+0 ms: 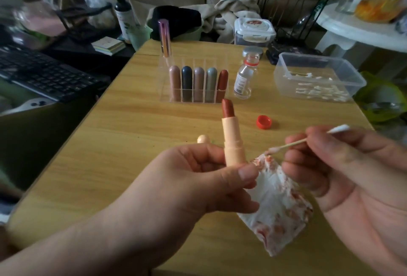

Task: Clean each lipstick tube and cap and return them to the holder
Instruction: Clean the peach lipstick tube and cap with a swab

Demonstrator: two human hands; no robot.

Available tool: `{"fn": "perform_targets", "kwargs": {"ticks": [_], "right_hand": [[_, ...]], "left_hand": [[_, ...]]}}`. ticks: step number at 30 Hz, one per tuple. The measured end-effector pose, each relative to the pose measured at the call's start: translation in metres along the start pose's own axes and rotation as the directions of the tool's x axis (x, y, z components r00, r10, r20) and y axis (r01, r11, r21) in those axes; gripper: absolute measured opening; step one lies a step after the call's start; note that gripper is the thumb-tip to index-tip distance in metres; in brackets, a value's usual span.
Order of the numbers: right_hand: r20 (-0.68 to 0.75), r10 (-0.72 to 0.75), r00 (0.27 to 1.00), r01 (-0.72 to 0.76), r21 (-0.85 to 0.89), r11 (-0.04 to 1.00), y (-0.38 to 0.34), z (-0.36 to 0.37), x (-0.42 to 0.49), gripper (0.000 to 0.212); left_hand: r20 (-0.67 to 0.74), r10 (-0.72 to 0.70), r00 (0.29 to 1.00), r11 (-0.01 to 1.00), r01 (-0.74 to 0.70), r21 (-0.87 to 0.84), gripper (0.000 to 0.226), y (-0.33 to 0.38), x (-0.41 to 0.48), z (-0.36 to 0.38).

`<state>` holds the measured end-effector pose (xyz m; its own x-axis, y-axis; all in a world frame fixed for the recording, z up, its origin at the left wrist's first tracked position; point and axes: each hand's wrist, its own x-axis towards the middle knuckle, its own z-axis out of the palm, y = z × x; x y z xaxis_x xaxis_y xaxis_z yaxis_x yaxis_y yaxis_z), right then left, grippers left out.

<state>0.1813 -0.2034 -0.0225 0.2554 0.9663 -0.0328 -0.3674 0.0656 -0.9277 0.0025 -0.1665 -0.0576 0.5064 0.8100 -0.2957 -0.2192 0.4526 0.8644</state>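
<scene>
The left hand (198, 187) has its fingers and thumb curled round the peach lipstick tube (233, 141), held upright in front of the clear holder (165, 90), red-brown stick showing. Its peach cap (203, 139) lies on the desk (110, 143), nearer than the holder. The right hand (343, 172) pinches a cotton swab (295, 142) and clutches a stained tissue (275, 205), right of the holder's front

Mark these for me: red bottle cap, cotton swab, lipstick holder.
red bottle cap (263, 121), head view, centre of the cap.
cotton swab (295, 142), head view, wooden stick between its two tips.
lipstick holder (163, 84), head view, clear left end wall.
</scene>
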Motion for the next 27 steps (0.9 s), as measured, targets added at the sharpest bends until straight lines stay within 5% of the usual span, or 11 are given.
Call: {"fn": "perform_targets", "kwargs": {"ticks": [14,27], "right_hand": [[0.027,-0.040,0.999,0.041,-0.057,0.998,0.013,0.003,-0.008,0.007],[0.118,0.075,0.990,-0.074,-0.017,0.997,0.011,0.005,-0.014,0.009]], "left_hand": [[0.159,0.053,0.986,0.998,-0.048,-0.033,0.022,-0.006,0.000,0.001],[0.280,0.058,0.958,0.984,-0.008,-0.176,0.028,-0.011,0.000,0.004]]}}
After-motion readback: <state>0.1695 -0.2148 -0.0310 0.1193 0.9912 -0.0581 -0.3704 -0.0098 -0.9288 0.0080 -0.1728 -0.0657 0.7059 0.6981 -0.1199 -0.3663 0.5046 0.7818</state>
